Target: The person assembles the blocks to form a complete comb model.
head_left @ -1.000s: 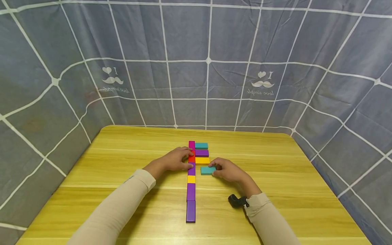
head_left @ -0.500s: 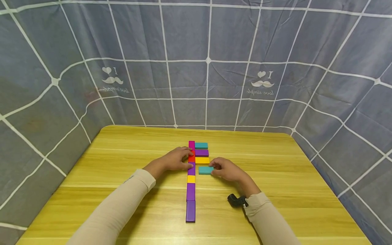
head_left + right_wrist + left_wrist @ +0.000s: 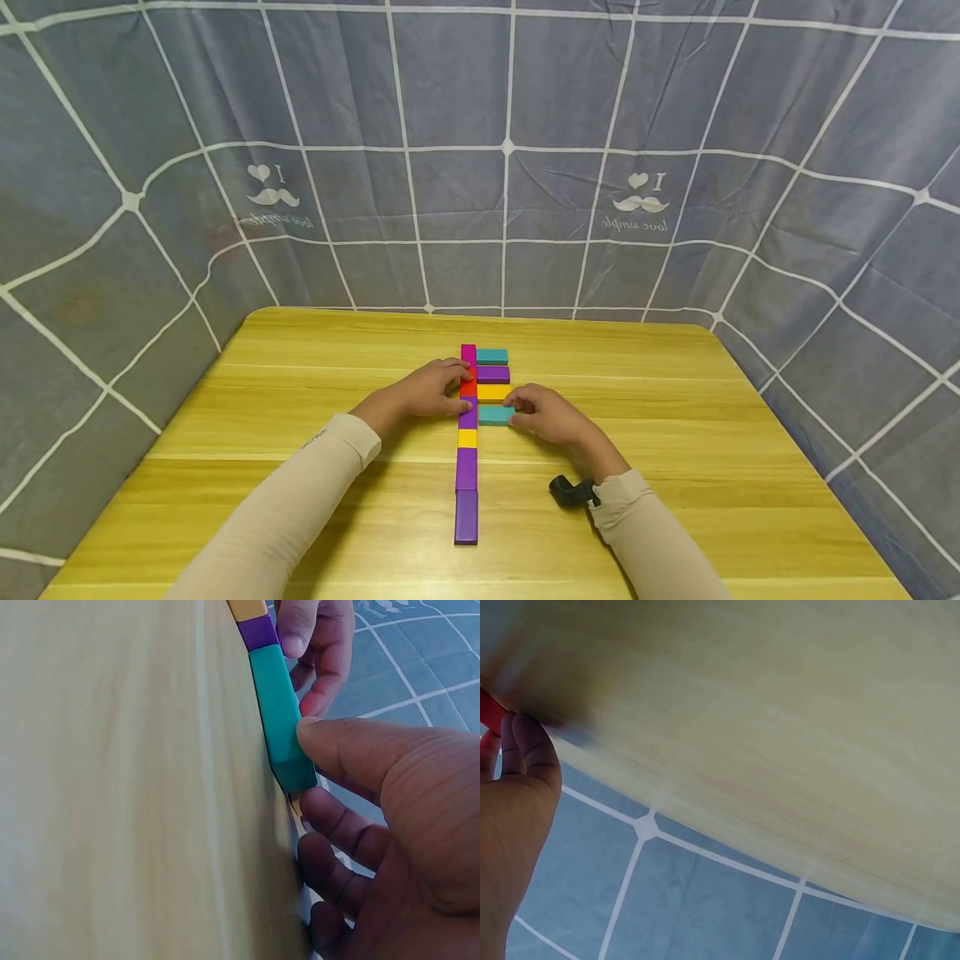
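My right hand [image 3: 551,415] pinches the right end of a teal block [image 3: 492,415] between thumb and fingers; the right wrist view shows the thumb on its edge. The block lies flat, its left end against a purple block [image 3: 467,422] in a long column. My left hand [image 3: 426,390] rests along the column's left side, thumb on that purple block and fingertips at the red block [image 3: 468,387]. A yellow block [image 3: 492,393], a purple crosswise block [image 3: 492,375] and another teal block [image 3: 492,357] stick out rightward above the held one.
The column runs from a magenta block [image 3: 468,353] down past a small yellow block [image 3: 467,438] to two purple blocks [image 3: 466,517] nearest me. Everything lies on a wooden table [image 3: 300,350] with a grey checked curtain [image 3: 465,200] behind. A black wrist device [image 3: 572,492] is by the right sleeve.
My right hand has slid the teal block leftward over the table, from a gap beside the column up against it. The left hand has stayed in place.
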